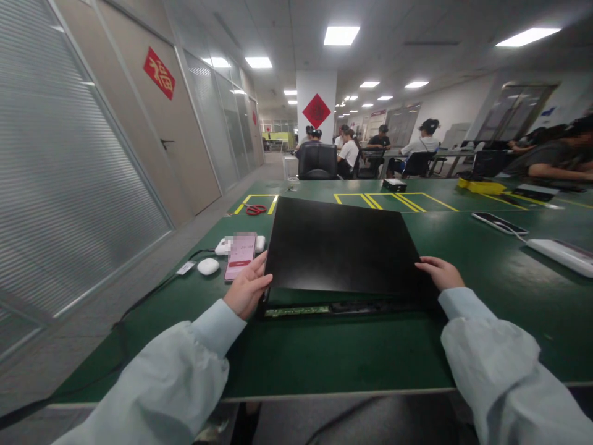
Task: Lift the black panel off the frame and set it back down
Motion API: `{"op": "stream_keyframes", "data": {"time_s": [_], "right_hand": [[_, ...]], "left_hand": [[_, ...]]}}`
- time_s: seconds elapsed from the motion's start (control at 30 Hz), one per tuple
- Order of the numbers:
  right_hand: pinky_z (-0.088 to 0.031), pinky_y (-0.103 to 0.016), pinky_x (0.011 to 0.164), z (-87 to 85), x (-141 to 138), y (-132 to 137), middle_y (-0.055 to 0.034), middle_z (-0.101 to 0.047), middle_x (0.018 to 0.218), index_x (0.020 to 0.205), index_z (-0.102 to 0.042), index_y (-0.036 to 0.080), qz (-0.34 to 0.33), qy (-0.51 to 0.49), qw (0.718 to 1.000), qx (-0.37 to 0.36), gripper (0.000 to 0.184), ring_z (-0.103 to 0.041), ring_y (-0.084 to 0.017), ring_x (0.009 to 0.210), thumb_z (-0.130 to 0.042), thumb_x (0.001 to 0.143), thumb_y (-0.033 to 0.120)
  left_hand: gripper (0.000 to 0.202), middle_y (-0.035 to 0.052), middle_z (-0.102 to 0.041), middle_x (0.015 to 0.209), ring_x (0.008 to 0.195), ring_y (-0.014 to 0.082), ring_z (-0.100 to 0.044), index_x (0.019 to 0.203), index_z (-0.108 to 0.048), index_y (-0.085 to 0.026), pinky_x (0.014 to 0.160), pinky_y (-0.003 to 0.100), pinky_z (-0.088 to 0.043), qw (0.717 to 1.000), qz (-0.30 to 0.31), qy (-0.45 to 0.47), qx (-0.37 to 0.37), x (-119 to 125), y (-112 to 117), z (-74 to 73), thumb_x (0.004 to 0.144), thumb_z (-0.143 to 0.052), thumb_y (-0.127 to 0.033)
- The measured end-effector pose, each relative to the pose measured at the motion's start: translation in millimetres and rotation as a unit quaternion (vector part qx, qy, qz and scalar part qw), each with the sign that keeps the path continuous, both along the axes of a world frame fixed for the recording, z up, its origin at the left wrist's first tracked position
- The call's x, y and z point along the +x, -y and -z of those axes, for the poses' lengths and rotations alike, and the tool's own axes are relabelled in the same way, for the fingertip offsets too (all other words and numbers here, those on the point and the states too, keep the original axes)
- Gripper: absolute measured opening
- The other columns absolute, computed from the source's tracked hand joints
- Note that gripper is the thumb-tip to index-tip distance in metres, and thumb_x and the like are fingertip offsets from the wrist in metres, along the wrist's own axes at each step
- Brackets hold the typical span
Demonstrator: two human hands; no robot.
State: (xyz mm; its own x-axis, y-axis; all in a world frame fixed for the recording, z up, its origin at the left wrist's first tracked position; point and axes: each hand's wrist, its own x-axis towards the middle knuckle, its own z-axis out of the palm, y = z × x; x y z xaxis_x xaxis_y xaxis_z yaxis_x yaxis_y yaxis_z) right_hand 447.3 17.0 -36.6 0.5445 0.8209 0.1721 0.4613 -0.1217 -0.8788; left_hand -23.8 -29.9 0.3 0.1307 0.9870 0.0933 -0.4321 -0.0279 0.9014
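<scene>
A flat black screen panel (343, 247) is raised at a tilt over the green table, gripped at both sides. My left hand (250, 287) is closed on its left edge, thumb on the front face. On the opposite side, my right hand (440, 272) pinches the right edge between thumb and fingers. Below the panel's lower edge shows a dark frame (361, 307) with a green circuit board strip (299, 311) on its left part. The rest of that frame is hidden behind the panel.
Left of the panel are a pink-screened phone (239, 262), a white rounded case (208, 266) and red-handled scissors (256, 210). To the right lie a dark phone (499, 223) and a white device (563, 254). Several people sit farther back.
</scene>
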Motion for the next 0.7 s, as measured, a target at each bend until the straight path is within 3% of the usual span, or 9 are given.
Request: {"op": "stream_keyframes", "data": {"time_s": [0.2,0.37,0.53,0.7], "right_hand": [[-0.055,-0.041,0.084,-15.9,-4.0,12.4,-0.0070,-0.076,0.099,0.095,-0.073,0.023,-0.084,-0.139,0.985,0.063,0.039,-0.069,-0.030,0.097,-0.073,0.059,0.036],[-0.056,-0.039,0.082,-32.5,-18.0,31.8,-0.0098,-0.072,0.115,0.124,-0.063,0.024,-0.172,-0.247,0.952,0.053,0.054,-0.068,-0.030,0.102,-0.057,0.075,0.044],[-0.057,-0.043,0.078,-33.6,-25.1,37.8,-0.0123,-0.074,0.092,0.101,-0.070,0.025,-0.134,-0.239,0.961,-0.022,0.040,-0.069,-0.034,0.097,-0.049,0.077,0.050],[-0.057,-0.046,0.080,-42.8,-25.6,37.0,-0.0127,-0.072,0.082,0.074,-0.064,0.022,-0.077,-0.315,0.945,0.030,0.016,-0.069,-0.033,0.090,-0.056,0.069,0.036]], "left_hand": [[0.058,0.0099,-0.071,0.125,0.124,0.0305,-0.059,0.123,-0.068,-0.018,0.100,0.039,-0.049,0.998,-0.047,0.025,0.019,-5.9,-1.3,-9.5,0.066,-0.076,-0.013],[0.044,0.0062,-0.075,0.108,0.097,0.0223,-0.067,0.112,-0.074,-0.018,0.080,0.030,-0.053,0.995,-0.087,0.041,0.019,-13.0,-5.3,-14.0,0.069,-0.066,-0.016],[0.043,0.0060,-0.075,0.110,0.099,0.0232,-0.066,0.111,-0.074,-0.018,0.082,0.032,-0.052,0.997,-0.071,0.035,0.015,-10.8,-5.0,-13.7,0.069,-0.067,-0.017],[0.039,0.0071,-0.072,0.121,0.116,0.0275,-0.061,0.113,-0.074,-0.020,0.095,0.038,-0.051,0.998,-0.047,0.041,0.012,-2.7,-6.1,-5.9,0.076,-0.073,-0.031]]}}
